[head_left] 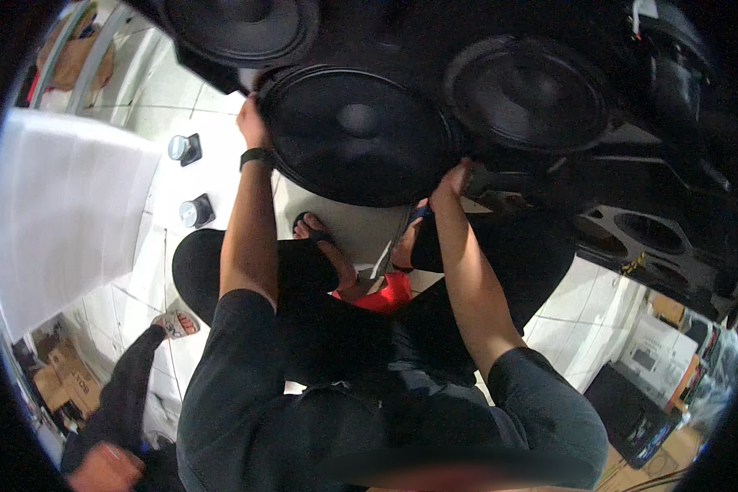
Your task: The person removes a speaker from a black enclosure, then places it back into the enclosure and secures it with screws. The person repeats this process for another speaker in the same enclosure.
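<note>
Between my hands is a large round black speaker (pixel 336 160), its cone facing up toward me. My left hand (pixel 252 123) grips its left rim, the fingers partly hidden behind the edge. My right hand (pixel 453 180) holds the lower right rim, with its fingers also partly out of sight. Another round speaker (pixel 526 94) sits in the dark cabinet (pixel 418 25) just to the right. A third speaker (pixel 242 29) shows beyond at the upper left. Whether the held speaker rests against the cabinet, I cannot tell.
Two small silver-and-black parts (pixel 195 211) stand on the pale floor at left. A white panel (pixel 66 213) curves along the left side. Another person's hand (pixel 107 469) and foot (pixel 176 323) show lower left. A red object (pixel 389 293) lies between my legs. A black panel with round holes (pixel 648 232) stands right.
</note>
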Demonstrator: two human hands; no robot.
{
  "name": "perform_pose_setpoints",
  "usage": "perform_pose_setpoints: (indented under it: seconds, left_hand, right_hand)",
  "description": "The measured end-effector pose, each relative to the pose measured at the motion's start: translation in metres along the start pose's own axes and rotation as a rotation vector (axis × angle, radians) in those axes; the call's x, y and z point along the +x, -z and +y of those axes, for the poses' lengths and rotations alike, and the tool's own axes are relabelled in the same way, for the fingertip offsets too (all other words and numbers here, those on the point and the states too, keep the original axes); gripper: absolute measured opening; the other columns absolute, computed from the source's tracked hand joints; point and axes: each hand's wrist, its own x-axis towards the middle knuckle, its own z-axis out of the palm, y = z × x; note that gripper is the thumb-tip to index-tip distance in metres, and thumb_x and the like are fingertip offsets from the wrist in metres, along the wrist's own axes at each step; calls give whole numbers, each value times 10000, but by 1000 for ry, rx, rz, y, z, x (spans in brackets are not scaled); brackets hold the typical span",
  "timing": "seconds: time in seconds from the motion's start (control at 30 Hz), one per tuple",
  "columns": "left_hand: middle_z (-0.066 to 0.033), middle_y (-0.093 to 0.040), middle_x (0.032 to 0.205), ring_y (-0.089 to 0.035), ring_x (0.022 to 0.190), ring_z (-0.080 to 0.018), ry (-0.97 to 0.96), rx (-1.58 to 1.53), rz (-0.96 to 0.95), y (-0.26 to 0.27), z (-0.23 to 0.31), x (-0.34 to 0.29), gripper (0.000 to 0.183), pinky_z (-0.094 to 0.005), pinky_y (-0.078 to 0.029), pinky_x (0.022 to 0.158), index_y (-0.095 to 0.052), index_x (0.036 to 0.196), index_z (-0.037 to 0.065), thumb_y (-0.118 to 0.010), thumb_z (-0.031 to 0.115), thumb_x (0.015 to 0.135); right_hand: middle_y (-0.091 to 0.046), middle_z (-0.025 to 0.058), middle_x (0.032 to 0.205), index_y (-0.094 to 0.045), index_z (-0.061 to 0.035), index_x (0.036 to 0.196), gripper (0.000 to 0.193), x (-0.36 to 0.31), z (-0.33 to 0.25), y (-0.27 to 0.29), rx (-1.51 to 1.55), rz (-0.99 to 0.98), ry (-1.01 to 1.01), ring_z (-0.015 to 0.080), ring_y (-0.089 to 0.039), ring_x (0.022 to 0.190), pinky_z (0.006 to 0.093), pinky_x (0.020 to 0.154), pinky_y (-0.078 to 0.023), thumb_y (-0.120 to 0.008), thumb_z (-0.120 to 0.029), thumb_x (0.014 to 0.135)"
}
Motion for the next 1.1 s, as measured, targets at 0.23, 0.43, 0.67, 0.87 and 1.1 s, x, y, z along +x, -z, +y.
perform_pose_setpoints:
  seconds: [0.23, 0.43, 0.67, 0.87, 1.1]
  left_hand:
    - [-47, -650, 997, -558, 917, -157, 171, -127, -139, 13, 8, -3, 365, -305, -441, 857, -661, 1038, -42, -519, 286, 963]
    - [-36, -625, 951, -525, 867, -156, 243, -209, -134, 11, 9, -5, 342, -307, -429, 818, -655, 978, -21, -517, 289, 946]
    - [-16, -582, 887, -507, 824, -140, 304, -333, -146, 12, 25, -11, 282, -293, -424, 779, -635, 953, -1, -517, 255, 953]
    - [1, -557, 855, -467, 819, -115, 160, -167, -147, 12, 39, -6, 297, -265, -393, 781, -622, 929, -5, -498, 262, 967]
    - [14, -503, 794, -413, 758, -110, 114, -147, -159, 24, 35, -18, 303, -276, -373, 707, -567, 813, 12, -499, 265, 964]
  right_hand:
    - [-335, 176, 1548, -452, -15, 1417, 610, 42, 25, 1, 181, -36, -6, 351, -318, 1405, 492, 1100, -256, -453, -422, 963]
    - [-299, 126, 1581, -248, -91, 1547, 894, 86, 52, 17, 402, -107, -181, 351, -328, 1416, 498, 1104, -300, -499, -558, 827]
    - [-276, 173, 1577, -273, -36, 1523, 844, 49, 36, 20, 324, -269, -105, 374, -325, 1411, 514, 1133, -282, -460, -453, 814]
    - [-379, 171, 1502, -397, -5, 1426, 701, 6, 11, 19, 431, -366, 21, 379, -394, 1352, 500, 1115, -335, -449, -366, 828]
    - [-530, 150, 1363, -536, -38, 1294, 481, 11, 19, 32, 540, -572, 41, 371, -512, 1221, 516, 1043, -399, -414, -321, 925]
